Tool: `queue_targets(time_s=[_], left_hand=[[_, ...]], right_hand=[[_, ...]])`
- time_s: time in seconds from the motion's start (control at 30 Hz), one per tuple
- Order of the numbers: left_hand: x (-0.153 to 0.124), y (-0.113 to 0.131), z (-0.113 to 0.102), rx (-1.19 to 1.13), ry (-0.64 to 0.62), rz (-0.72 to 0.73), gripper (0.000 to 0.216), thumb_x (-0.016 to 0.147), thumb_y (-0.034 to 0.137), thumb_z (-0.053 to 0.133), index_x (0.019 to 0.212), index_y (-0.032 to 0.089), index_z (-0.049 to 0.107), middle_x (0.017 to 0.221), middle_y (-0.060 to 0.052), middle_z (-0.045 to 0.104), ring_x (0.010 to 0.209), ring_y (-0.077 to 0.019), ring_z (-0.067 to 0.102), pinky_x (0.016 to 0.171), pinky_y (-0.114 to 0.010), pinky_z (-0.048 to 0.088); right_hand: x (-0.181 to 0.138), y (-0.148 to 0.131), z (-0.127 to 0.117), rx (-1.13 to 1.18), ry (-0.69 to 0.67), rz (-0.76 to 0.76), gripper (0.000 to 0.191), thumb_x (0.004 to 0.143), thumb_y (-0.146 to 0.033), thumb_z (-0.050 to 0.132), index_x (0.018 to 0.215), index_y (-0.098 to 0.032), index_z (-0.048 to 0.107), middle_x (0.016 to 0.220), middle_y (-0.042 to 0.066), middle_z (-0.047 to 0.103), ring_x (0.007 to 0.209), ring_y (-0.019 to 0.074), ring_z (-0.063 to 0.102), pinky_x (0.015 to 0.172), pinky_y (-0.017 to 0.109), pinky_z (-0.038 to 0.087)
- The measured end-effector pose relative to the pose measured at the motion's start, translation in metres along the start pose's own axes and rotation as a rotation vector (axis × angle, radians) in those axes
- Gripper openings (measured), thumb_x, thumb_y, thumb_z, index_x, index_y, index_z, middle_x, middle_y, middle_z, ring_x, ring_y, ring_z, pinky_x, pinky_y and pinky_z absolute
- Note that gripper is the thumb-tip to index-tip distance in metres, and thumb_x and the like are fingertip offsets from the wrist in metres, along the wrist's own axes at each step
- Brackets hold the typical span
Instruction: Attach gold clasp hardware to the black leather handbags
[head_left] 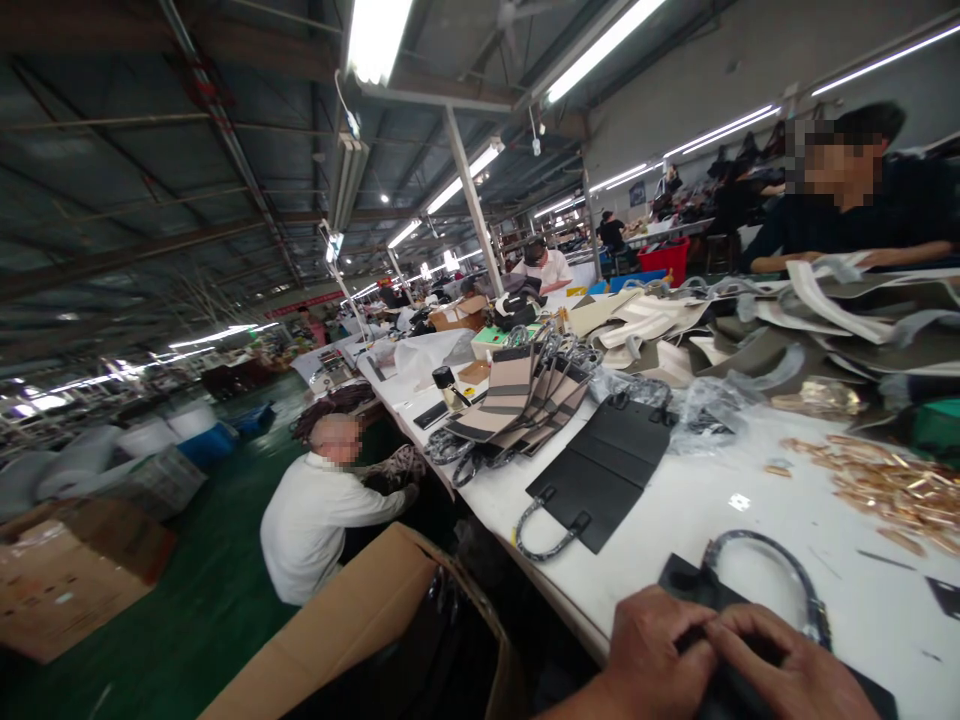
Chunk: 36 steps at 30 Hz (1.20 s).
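My left hand (660, 645) and my right hand (787, 665) meet at the lower right, fingers curled and fingertips pinched together. Both are over a black bag panel (679, 573) on the table's near edge. What lies between the fingertips is hidden. A plastic-wrapped looped handle (765, 545) rises from the panel just behind my hands. Farther left lies a second black bag piece (604, 465) spread flat, with its wrapped handle (551, 550) over the table edge. Beyond it is a fanned stack of beige and dark bag panels (517, 400).
Gold-coloured metal pieces (885, 490) are scattered on the white table (720, 490) at right. Pale and olive bag parts (675, 320) heap behind. An open cardboard box (337, 620) stands below the table edge. A person in white (307, 520) crouches beside it; another person (900, 210) sits across.
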<state>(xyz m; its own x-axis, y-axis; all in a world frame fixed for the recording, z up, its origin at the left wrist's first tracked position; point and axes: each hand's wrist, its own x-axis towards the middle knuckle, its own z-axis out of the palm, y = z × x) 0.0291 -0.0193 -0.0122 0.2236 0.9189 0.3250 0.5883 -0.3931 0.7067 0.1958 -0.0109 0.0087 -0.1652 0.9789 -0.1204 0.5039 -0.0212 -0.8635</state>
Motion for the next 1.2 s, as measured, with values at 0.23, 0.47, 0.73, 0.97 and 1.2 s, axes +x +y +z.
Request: queue_targets(time_s=[0.23,0.47,0.73,0.97,1.2], left_hand=[[-0.001,-0.003,0.002,-0.056,0.032,0.078,0.025,0.081,0.021,0.065,0.105,0.023,0.072,0.096,-0.002,0.077,0.086,-0.0181,0.07,0.085,-0.029,0.05],[0.0,0.002,-0.002,-0.065,0.056,0.041,0.025,0.081,0.018,0.065,0.104,0.022,0.073,0.095,-0.003,0.077,0.085,-0.0188,0.07,0.084,-0.03,0.052],[0.015,0.009,-0.02,-0.194,-0.082,-0.172,0.023,0.088,0.025,0.062,0.107,0.021,0.074,0.101,-0.005,0.076,0.09,-0.0184,0.069,0.088,-0.031,0.053],[0.014,0.0,-0.017,-0.189,-0.131,-0.133,0.027,0.089,0.029,0.061,0.113,0.022,0.072,0.104,-0.005,0.075,0.091,-0.0192,0.068,0.088,-0.032,0.053],[0.016,0.004,-0.022,-0.191,-0.174,-0.119,0.026,0.09,0.036,0.06,0.109,0.022,0.073,0.097,-0.005,0.074,0.086,-0.0189,0.067,0.084,-0.03,0.052]], right_hand=[[0.003,0.002,0.002,0.021,-0.006,0.041,0.043,0.072,-0.066,0.051,0.067,-0.026,0.066,0.073,-0.001,0.071,0.077,0.0234,0.069,0.071,0.025,0.053],[0.003,-0.005,0.007,0.052,0.068,-0.02,0.043,0.076,-0.063,0.049,0.062,-0.024,0.06,0.064,0.0,0.066,0.07,0.0224,0.066,0.065,0.027,0.051],[-0.009,-0.015,0.003,0.195,0.161,-0.057,0.026,0.083,-0.048,0.058,0.086,-0.024,0.07,0.094,0.001,0.073,0.09,0.0225,0.065,0.088,0.033,0.046],[-0.006,-0.007,-0.001,0.21,0.122,-0.151,0.017,0.084,-0.039,0.064,0.084,-0.023,0.068,0.089,0.002,0.07,0.087,0.02,0.064,0.086,0.034,0.047],[-0.008,-0.007,-0.004,0.208,0.116,-0.279,0.018,0.088,-0.039,0.062,0.083,-0.023,0.068,0.088,0.003,0.069,0.085,0.0196,0.064,0.083,0.034,0.05]])
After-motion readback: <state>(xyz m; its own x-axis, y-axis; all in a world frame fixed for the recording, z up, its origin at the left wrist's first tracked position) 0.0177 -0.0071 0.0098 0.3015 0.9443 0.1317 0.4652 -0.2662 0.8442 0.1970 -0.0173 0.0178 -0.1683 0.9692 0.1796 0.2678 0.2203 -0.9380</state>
